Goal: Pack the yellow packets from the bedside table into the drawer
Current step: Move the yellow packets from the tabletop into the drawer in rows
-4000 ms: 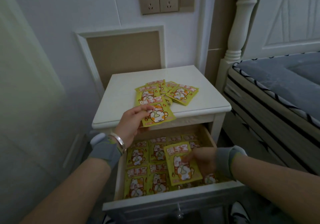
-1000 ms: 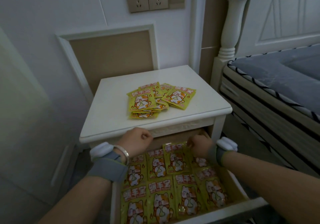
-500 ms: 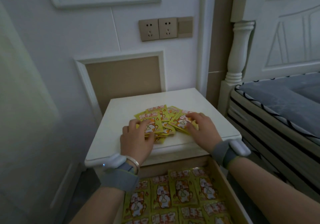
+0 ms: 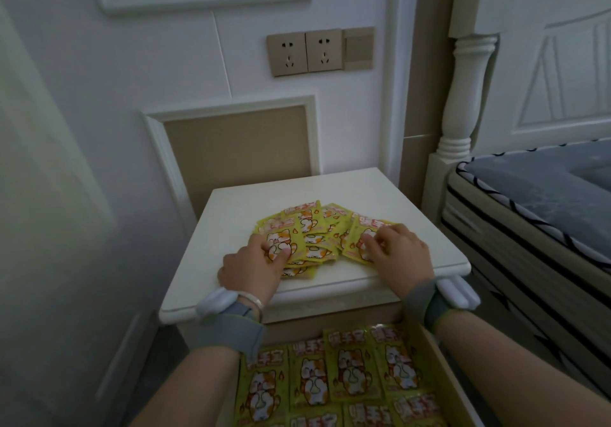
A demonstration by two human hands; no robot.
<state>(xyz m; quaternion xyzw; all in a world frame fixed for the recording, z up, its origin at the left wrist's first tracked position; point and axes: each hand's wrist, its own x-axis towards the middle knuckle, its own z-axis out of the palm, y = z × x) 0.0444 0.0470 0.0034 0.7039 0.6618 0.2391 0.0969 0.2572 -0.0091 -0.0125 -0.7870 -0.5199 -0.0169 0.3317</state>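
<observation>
Yellow packets [image 4: 305, 228] in a loose pile near the front edge of the bedside table [image 4: 231, 215]. Left hand [image 4: 253, 269] on the left side of the pile, thumb and fingers pinching the top cat packet [image 4: 281, 244]. Right hand [image 4: 398, 256] on the right side, fingers bent, fingertips pressing on another packet [image 4: 358, 239]. More packets [image 4: 330, 377] flat in rows in the open drawer [image 4: 433, 360] under the front edge. Grey bands on both wrists. Bed [image 4: 529, 195] just beside the right edge.
</observation>
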